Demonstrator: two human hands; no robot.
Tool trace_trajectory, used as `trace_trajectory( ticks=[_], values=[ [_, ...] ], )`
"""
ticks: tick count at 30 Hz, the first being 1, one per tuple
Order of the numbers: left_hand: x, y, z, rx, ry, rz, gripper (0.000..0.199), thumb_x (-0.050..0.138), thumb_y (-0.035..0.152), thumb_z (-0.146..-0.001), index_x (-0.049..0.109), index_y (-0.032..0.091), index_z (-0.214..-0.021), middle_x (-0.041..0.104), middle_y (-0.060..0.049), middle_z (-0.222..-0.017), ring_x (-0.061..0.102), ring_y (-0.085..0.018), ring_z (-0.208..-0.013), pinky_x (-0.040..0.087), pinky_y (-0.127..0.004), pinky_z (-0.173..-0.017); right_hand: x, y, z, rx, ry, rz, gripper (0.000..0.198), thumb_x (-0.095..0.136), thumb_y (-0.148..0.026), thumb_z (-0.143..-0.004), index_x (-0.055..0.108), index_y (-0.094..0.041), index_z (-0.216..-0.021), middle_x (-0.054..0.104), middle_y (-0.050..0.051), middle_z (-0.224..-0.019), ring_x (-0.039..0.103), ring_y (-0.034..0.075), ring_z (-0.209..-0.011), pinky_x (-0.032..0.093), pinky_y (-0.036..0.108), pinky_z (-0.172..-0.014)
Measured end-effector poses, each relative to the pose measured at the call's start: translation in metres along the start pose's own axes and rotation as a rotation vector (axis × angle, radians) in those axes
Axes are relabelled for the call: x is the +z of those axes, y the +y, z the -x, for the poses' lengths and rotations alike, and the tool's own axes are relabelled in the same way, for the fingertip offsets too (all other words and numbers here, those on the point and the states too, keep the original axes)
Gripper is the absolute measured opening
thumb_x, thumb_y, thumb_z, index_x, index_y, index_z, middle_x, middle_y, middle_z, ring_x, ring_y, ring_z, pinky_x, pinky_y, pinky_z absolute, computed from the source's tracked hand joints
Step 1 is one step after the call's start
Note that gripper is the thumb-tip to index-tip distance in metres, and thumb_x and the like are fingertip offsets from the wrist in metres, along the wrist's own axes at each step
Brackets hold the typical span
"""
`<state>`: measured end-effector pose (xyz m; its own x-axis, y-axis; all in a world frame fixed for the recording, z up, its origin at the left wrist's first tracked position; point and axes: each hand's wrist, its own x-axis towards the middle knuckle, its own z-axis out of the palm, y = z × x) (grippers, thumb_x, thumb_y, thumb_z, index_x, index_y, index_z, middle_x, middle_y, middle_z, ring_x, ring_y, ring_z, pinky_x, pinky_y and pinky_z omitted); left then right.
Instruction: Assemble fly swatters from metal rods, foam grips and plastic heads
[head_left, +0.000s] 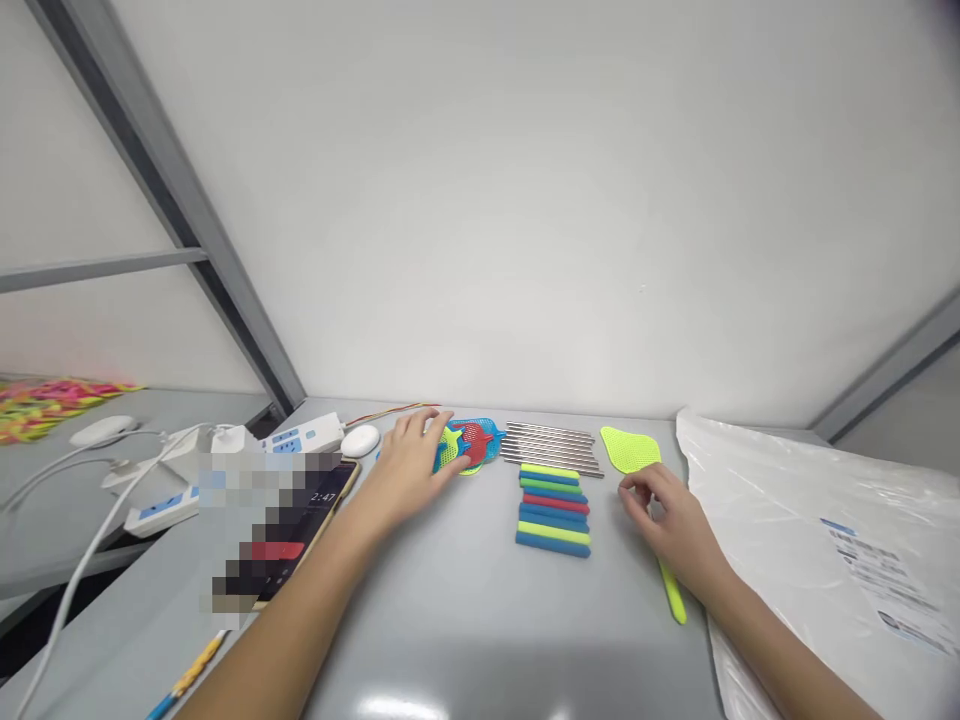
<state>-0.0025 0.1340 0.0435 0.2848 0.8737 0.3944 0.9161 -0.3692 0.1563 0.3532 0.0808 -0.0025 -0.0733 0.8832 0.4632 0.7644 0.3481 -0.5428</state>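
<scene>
Yellow-green fly swatter (630, 450) lies on grey desk (450, 610), R of the rods, mesh head far end, handle (673, 597) nr end. R hand (660, 510) is over its middle, fingers curled, thumb nr index; can't tell if it's gripping the shaft. L hand (411, 462) is loosely spread, nothing clasped, over pile of loose swatter heads (475, 440) (blue, red, yellow-green); contact unclear. Btwn hands: row of metal rods (551, 447), w/ coloured handle grips (553, 512) stacked just this side. Far R: white plastic mailer (795, 530) w/ printed label, under R forearm. L side: phone (326, 510), part pixelated, round white disc (361, 441), pwr strip (319, 434).
</scene>
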Motion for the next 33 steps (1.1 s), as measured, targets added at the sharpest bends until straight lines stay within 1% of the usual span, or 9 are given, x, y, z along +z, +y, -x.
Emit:
trace_trajectory(
  ticks=[3, 7, 11, 16, 18, 21, 24, 28, 33],
  values=[
    [0.002, -0.014, 0.003, -0.052, -0.141, -0.008, 0.074, 0.048, 0.063, -0.084, 0.032, 0.023, -0.145, 0.038, -0.014, -0.145, 0.035, -0.036, -0.131, 0.033, -0.050, -0.103, 0.001, -0.008, 0.001, -0.069, -0.098, 0.012, 0.010, 0.049, -0.033, -0.091, 0.056, -0.026, -0.089, 0.056, 0.004, -0.088, 0.054, 0.020, -0.079, 0.046, 0.036, -0.071],
    [0.005, -0.023, 0.006, -0.128, -0.248, -0.021, 0.086, 0.047, 0.073, -0.079, 0.023, 0.027, -0.149, 0.029, -0.015, -0.151, 0.035, -0.040, -0.132, 0.039, -0.050, -0.098, 0.000, -0.023, 0.000, -0.173, -0.305, 0.097, 0.010, 0.048, -0.031, -0.092, 0.057, -0.027, -0.094, 0.058, 0.005, -0.098, 0.055, 0.021, -0.083, 0.047, 0.039, -0.073],
    [0.000, -0.028, 0.009, -0.140, -0.318, -0.055, 0.089, 0.049, 0.074, -0.076, 0.026, 0.027, -0.148, 0.033, -0.016, -0.149, 0.040, -0.040, -0.128, 0.039, -0.051, -0.097, -0.002, -0.042, -0.007, -0.273, -0.417, 0.191, 0.012, 0.046, -0.028, -0.092, 0.058, -0.025, -0.092, 0.058, 0.006, -0.096, 0.054, 0.020, -0.079, 0.045, 0.039, -0.072],
    [-0.007, -0.015, 0.007, -0.015, -0.246, -0.051, 0.072, 0.053, 0.064, -0.081, 0.039, 0.026, -0.141, 0.045, -0.013, -0.140, 0.044, -0.036, -0.125, 0.037, -0.051, -0.099, 0.000, -0.036, -0.027, -0.266, -0.308, 0.334, 0.017, 0.042, -0.024, -0.094, 0.059, -0.021, -0.092, 0.058, 0.006, -0.095, 0.055, 0.019, -0.080, 0.043, 0.038, -0.076],
    [-0.007, 0.001, 0.008, 0.088, -0.190, -0.009, 0.061, 0.054, 0.058, -0.085, 0.044, 0.028, -0.136, 0.047, -0.010, -0.140, 0.043, -0.032, -0.126, 0.035, -0.049, -0.103, 0.004, -0.023, -0.034, -0.214, -0.257, 0.354, 0.016, 0.043, -0.025, -0.094, 0.059, -0.021, -0.091, 0.058, 0.006, -0.095, 0.056, 0.019, -0.082, 0.043, 0.038, -0.077],
    [-0.005, 0.028, 0.013, 0.272, -0.200, 0.056, 0.052, 0.057, 0.054, -0.085, 0.051, 0.027, -0.129, 0.049, -0.008, -0.137, 0.044, -0.030, -0.125, 0.035, -0.049, -0.104, 0.010, -0.002, -0.039, -0.165, -0.214, 0.334, 0.014, 0.047, -0.029, -0.092, 0.059, -0.023, -0.095, 0.058, 0.007, -0.102, 0.056, 0.021, -0.090, 0.043, 0.040, -0.083],
    [-0.004, 0.049, 0.020, 0.380, -0.226, 0.100, 0.044, 0.057, 0.050, -0.086, 0.053, 0.028, -0.125, 0.050, -0.007, -0.137, 0.042, -0.030, -0.126, 0.035, -0.051, -0.104, 0.016, 0.014, -0.038, -0.123, -0.178, 0.302, 0.017, 0.050, -0.035, -0.092, 0.059, -0.025, -0.102, 0.057, 0.008, -0.109, 0.055, 0.024, -0.099, 0.042, 0.044, -0.087],
    [-0.005, 0.058, 0.024, 0.426, -0.269, 0.133, 0.037, 0.056, 0.047, -0.088, 0.055, 0.029, -0.120, 0.052, -0.005, -0.132, 0.044, -0.028, -0.123, 0.034, -0.054, -0.105, 0.021, 0.025, -0.035, -0.043, -0.157, 0.263, 0.021, 0.048, -0.042, -0.092, 0.059, -0.027, -0.102, 0.057, 0.008, -0.110, 0.054, 0.026, -0.103, 0.043, 0.045, -0.087],
    [0.002, 0.043, 0.016, 0.360, -0.249, 0.127, 0.031, 0.051, 0.046, -0.091, 0.058, 0.027, -0.115, 0.054, -0.005, -0.130, 0.045, -0.028, -0.120, 0.034, -0.054, -0.104, 0.016, 0.024, -0.038, 0.007, -0.160, 0.222, 0.023, 0.041, -0.038, -0.095, 0.058, -0.026, -0.105, 0.055, 0.009, -0.113, 0.054, 0.026, -0.105, 0.044, 0.043, -0.088]
  ],
)
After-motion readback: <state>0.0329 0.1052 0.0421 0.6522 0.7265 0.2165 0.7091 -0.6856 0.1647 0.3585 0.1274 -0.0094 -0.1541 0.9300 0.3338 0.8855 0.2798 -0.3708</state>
